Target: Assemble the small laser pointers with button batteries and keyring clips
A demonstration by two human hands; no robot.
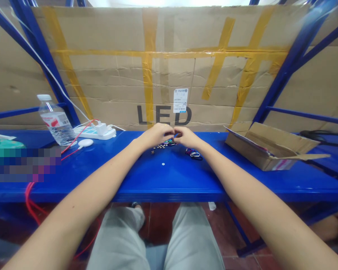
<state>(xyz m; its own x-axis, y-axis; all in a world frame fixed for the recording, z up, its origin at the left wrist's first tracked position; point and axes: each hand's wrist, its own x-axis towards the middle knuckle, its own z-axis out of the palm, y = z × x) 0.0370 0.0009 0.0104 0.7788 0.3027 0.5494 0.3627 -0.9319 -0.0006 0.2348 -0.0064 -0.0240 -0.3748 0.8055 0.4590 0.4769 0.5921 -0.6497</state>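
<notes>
Above the blue table, my left hand [157,135] and my right hand [186,137] meet with fingertips nearly together. Both have their fingers curled into a pinch; whatever sits between them is too small and hidden to name. Just below the left hand lie several small metallic pieces [159,147], with some shiny coloured bits partly covered by the fingers. Beside my right wrist is a little bundle of looped cords [193,153] in dark, white and purple. A small white round piece [163,164] rests nearer the table's front edge.
An open cardboard box [266,155] stands at right on the blue table [169,182]. At left are a water bottle [56,122], a white power strip [94,132] with cables, a white round disc [86,143] and a green packet [7,148]. A large taped carton [115,82] rises behind.
</notes>
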